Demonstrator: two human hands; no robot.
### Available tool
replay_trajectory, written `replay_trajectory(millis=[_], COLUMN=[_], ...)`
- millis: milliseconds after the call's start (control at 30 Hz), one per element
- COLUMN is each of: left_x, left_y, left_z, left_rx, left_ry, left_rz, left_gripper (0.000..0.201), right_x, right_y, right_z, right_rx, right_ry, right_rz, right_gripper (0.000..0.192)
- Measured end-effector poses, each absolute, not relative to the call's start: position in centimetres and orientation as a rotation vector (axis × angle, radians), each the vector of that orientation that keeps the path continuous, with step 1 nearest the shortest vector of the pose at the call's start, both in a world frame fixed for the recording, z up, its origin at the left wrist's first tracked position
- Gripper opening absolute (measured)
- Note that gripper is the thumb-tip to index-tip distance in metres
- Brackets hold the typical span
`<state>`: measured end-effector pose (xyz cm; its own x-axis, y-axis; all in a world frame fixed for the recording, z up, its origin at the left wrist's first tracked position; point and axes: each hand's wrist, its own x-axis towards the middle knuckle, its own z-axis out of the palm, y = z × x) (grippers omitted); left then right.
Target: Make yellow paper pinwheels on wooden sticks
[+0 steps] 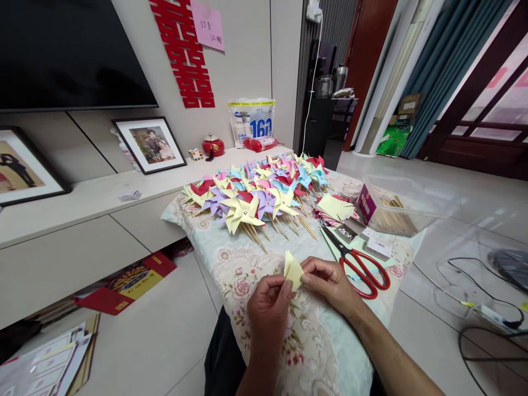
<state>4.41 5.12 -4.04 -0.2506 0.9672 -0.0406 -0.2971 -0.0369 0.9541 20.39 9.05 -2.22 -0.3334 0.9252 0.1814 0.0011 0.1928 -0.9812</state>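
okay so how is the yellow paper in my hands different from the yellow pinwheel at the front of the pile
The yellow paper is only a folded piece, pinched between the left hand and the right hand; the yellow pinwheel has its vanes spread out, pinned at the centre.
The paper has no stick; the pinwheel sits on a wooden one.
The paper is held above the floral cloth; the pinwheel lies on it among others.
Both are the same pale yellow.

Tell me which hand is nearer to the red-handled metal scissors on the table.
Right. The right hand lies just beside the red-handled metal scissors, apart from them; the left hand is farther away, beyond the right hand.
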Motion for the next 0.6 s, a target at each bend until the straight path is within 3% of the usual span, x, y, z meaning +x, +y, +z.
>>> replay_trajectory(millis=[400,600], left_x=[4.9,5.1], left_y=[5.1,5.1], left_z=[-3.9,-3.4], left_rx=[0.847,0.870], left_ry=[1.162,1.143], left_rz=[1.506,1.549], left_gripper=[0.018,0.035], right_x=[20.2,19.9], right_y=[9.2,9.3], right_z=[-3.0,-2.9], right_rx=[-1.001,-0.964], right_ry=[-1.309,-1.233], right_rz=[1.409,1.450], right_gripper=[0.025,0.034])
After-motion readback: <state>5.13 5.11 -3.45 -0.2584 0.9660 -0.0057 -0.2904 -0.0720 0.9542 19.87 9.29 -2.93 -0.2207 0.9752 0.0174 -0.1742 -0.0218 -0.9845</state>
